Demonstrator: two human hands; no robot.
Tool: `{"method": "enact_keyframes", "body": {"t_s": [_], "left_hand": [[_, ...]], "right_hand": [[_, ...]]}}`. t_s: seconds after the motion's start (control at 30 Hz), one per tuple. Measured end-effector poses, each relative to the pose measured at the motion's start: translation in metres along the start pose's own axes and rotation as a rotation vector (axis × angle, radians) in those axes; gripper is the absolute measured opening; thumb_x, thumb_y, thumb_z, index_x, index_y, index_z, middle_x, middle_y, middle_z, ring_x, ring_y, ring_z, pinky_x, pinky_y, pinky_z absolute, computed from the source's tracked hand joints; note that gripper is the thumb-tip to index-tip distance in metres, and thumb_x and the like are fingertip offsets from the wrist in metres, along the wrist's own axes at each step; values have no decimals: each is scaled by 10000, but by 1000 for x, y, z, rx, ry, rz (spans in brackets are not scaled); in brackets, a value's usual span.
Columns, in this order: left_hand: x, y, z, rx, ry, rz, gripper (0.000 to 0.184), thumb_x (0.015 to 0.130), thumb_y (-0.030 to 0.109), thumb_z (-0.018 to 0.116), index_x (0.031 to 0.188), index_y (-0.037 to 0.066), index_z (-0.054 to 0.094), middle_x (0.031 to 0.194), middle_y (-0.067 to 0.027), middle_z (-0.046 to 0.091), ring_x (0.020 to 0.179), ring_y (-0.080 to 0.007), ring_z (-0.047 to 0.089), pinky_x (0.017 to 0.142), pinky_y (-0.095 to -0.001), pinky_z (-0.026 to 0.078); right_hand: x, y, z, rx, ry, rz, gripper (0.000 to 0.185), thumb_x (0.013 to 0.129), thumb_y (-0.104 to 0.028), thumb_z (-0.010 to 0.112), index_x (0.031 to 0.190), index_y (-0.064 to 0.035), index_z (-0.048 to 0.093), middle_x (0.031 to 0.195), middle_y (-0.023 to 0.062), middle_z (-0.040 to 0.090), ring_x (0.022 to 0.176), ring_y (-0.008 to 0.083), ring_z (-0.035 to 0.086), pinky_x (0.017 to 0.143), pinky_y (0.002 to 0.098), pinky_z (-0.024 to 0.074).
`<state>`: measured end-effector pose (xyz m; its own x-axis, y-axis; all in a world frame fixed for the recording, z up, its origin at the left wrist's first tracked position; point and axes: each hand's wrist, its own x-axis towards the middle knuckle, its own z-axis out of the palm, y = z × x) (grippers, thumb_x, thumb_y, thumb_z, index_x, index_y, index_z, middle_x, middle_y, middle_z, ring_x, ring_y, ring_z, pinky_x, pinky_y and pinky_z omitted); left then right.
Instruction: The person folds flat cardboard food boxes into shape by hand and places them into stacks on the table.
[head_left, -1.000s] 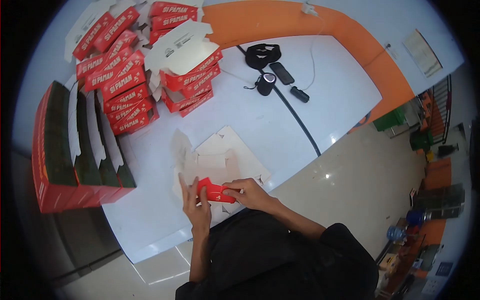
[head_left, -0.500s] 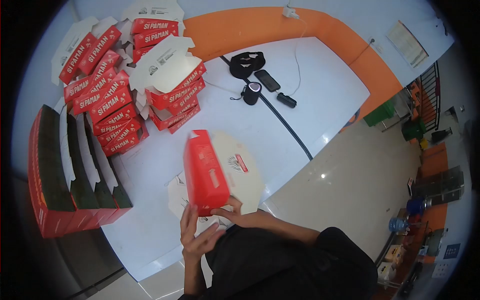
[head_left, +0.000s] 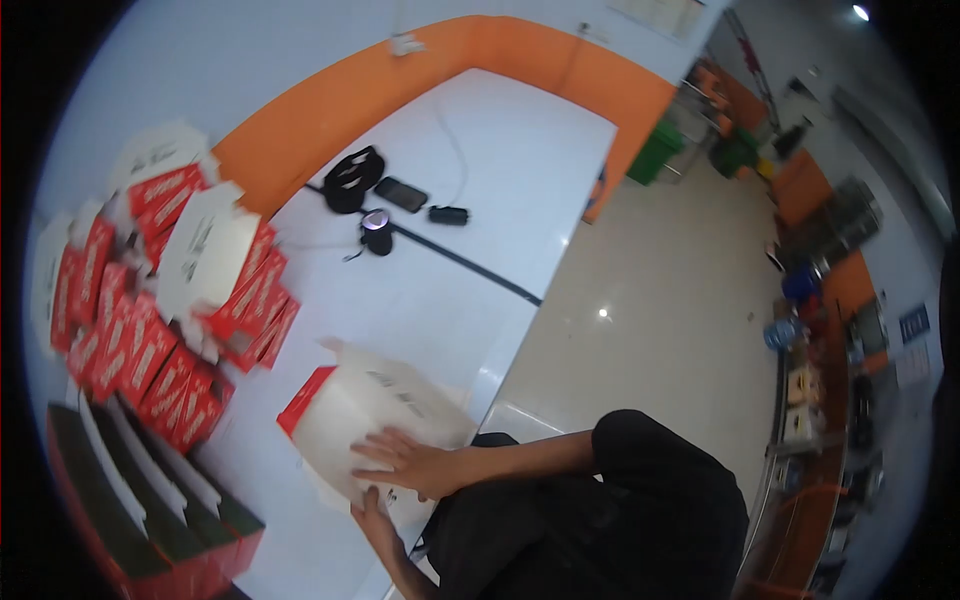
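In front of me a cardboard food box [head_left: 375,410] lies with its cream printed face up, and a red side [head_left: 305,398] shows at its left. My right hand [head_left: 415,465] rests on the cream face, its fingers spread flat. At the near edge of the box is my left hand [head_left: 375,520], gripping the edge; some of its fingers are hidden. Both hands are slightly blurred.
Red folded boxes [head_left: 130,330] are piled at the left, cream flaps among them. Nearer stand large dark-topped red cartons [head_left: 160,500]. Farther back on the white table [head_left: 500,180] are a black cap [head_left: 352,180], a phone [head_left: 402,194] and a small black device [head_left: 377,232].
The box has turned from its red side to its cream face. My right hand now lies flat on it, while my left hand is lower at its edge. The view has swung right.
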<state>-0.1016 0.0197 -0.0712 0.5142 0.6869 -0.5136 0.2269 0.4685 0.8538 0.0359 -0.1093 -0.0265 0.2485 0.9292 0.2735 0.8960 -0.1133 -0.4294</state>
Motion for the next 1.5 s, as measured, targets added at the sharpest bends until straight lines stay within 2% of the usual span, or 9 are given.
{"method": "enact_keyframes", "body": {"t_s": [0.1, 0.2, 0.33, 0.47, 0.6, 0.7, 1.07, 1.27, 1.5], "left_hand": [[26, -12, -36, 214, -469, -69, 683, 965, 229, 654, 1534, -41, 392, 1456, -183, 524, 1290, -291, 537, 1092, -418, 418], [25, -2, -39, 283, -339, -184, 783, 997, 299, 623, 1610, -24, 259, 1588, -208, 358, 1413, -311, 406, 1161, -511, 346], [18, 10, -41, 690, -445, 735, 776, 1031, 493, 555, 1670, 189, 238, 1729, -179, 122, 1592, -404, 105, 1250, -571, 142], [3, 48, -9, 1229, -731, 940, 386, 1038, 249, 593, 1351, 23, 587, 1646, -211, 321, 1534, -458, 205, 1234, -603, 176], [40, -5, -20, 947, -365, 1237, 166, 969, 62, 673, 1119, 22, 614, 1460, -160, 521, 1480, -446, 301, 1153, -598, 327], [39, -21, -8, 548, 41, 1185, 193, 948, 20, 689, 1125, 31, 614, 1348, -131, 587, 1464, -438, 341, 1129, -592, 366], [10, 51, -15, 1249, -434, 1074, 194, 1045, 167, 604, 1067, -3, 696, 1168, -163, 694, 1210, -326, 576, 1052, -530, 436], [-3, 59, -11, 658, -290, 659, 291, 1051, 179, 628, 1181, -68, 710, 1161, -161, 735, 964, -219, 653, 835, -339, 524], [-14, 62, -1, 675, -454, 668, 306, 1057, 183, 618, 1243, -46, 697, 1217, -179, 721, 992, -230, 656, 892, -344, 524]], "right_hand": [[-23, 37, 51, 108, -46, 24, 541, 867, -17, 653, 1392, -93, 550, 1420, 173, 556, 1309, 335, 551, 1072, 450, 454], [-32, 61, 65, 379, -307, 153, 393, 885, -20, 610, 1276, -67, 594, 1312, 173, 621, 1175, 343, 609, 978, 451, 487], [-34, 67, 61, 654, -345, 208, 270, 925, -53, 616, 1194, -29, 631, 1089, 192, 699, 1030, 367, 661, 884, 464, 508], [-33, 63, 50, 813, -345, 251, 227, 984, -99, 606, 1182, 4, 645, 1007, 190, 721, 948, 355, 682, 831, 446, 511], [-32, 60, 32, 861, -249, 344, 217, 954, -107, 649, 1122, 22, 697, 954, 188, 734, 894, 320, 695, 801, 420, 515], [-33, 50, 23, 859, -152, 355, 222, 925, -111, 683, 1090, 32, 719, 926, 188, 742, 865, 314, 699, 785, 413, 521], [-15, 24, -28, 596, -63, 181, 419, 918, -37, 664, 1335, -22, 618, 1046, 151, 721, 1018, 344, 667, 876, 434, 524], [-22, 35, -53, 731, 725, 182, 399, 926, -11, 631, 1323, -31, 598, 1313, 159, 603, 1248, 326, 563, 1081, 409, 440], [-24, 32, -28, 692, 109, 127, 179, 931, -145, 707, 1088, -59, 709, 1643, 257, 195, 1504, 452, 234, 1228, 498, 258]]}}
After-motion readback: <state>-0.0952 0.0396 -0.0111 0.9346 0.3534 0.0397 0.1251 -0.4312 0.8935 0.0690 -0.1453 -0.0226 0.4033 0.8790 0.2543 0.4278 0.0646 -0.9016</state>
